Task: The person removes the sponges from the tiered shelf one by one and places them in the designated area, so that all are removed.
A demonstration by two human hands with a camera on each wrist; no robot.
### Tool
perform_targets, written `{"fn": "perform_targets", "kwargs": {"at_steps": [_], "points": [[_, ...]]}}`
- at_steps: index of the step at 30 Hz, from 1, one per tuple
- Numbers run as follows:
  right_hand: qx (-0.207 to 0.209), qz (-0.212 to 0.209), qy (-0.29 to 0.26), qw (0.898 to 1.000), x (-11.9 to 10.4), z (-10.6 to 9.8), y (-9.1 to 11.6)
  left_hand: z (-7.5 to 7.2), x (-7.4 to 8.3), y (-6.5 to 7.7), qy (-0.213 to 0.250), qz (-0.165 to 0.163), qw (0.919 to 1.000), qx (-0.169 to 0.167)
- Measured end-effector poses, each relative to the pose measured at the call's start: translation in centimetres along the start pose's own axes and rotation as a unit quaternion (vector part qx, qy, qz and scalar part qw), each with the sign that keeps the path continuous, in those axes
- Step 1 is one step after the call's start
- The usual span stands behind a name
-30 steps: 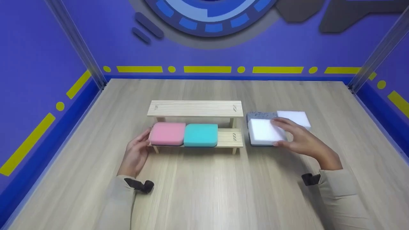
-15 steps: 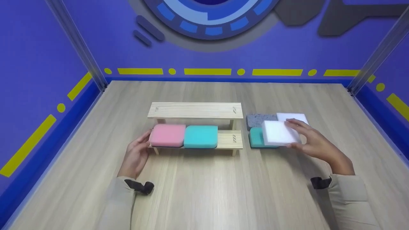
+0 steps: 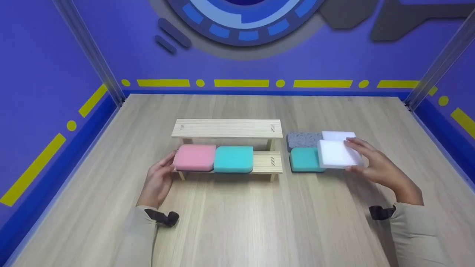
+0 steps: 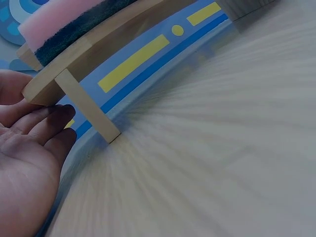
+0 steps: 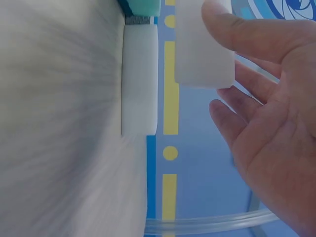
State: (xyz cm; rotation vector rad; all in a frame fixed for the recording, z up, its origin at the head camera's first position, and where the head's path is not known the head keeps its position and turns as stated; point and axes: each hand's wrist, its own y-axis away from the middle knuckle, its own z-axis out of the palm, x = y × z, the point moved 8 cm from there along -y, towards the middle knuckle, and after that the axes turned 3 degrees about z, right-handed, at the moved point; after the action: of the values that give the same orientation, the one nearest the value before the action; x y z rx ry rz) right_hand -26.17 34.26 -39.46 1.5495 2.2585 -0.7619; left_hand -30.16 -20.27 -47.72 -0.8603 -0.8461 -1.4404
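Observation:
In the head view, my right hand (image 3: 378, 167) pinches a white sponge block (image 3: 338, 154) between thumb and fingers. It is held above the table, as the right wrist view shows. Below and to its left lies a green sponge (image 3: 306, 160). Behind are a grey speckled block (image 3: 303, 141) and a second white sponge (image 5: 139, 81), partly covered in the head view. At the other side, my left hand (image 3: 157, 181) grips the left end of the two-tier wooden shelf (image 3: 264, 162). On its lower tier sit a pink sponge (image 3: 195, 157) and a turquoise sponge (image 3: 233, 159), side by side.
The shelf's upper board (image 3: 226, 128) stands behind the sponges and bears nothing. Pale wood-grain table (image 3: 230, 218) lies all around. Blue panels (image 3: 245, 66) with yellow markings close off the back and both sides.
My right hand has lifted the white sponge off the green one and carried it to the right, uncovering the green sponge. My left hand has stayed at the shelf's end.

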Motion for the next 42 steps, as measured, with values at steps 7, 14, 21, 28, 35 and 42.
{"fn": "perform_targets", "kwargs": {"at_steps": [7,14,21,28,35,42], "points": [[-0.014,0.026,-0.016,0.999,0.8,-0.5,0.4,-0.1,-0.1,0.1,0.005,0.001,1.0,0.005],[-0.025,0.042,-0.028,0.998,1.4,-0.8,0.7,0.0,0.0,0.1,0.003,-0.001,1.0,0.002],[-0.028,0.064,-0.035,0.997,2.2,-1.3,1.2,0.1,0.0,0.1,0.002,0.001,1.0,0.002],[-0.045,0.074,-0.022,0.996,3.0,-0.8,1.3,-0.1,-0.1,0.1,-0.007,-0.007,0.9999,0.004],[-0.062,0.079,-0.02,0.995,3.3,-0.4,1.3,-0.1,-0.2,0.1,-0.006,-0.011,0.9999,0.006],[-0.102,0.121,-0.017,0.987,4.0,0.3,1.5,-0.1,-0.1,0.1,-0.008,-0.011,0.9999,0.008]]}}
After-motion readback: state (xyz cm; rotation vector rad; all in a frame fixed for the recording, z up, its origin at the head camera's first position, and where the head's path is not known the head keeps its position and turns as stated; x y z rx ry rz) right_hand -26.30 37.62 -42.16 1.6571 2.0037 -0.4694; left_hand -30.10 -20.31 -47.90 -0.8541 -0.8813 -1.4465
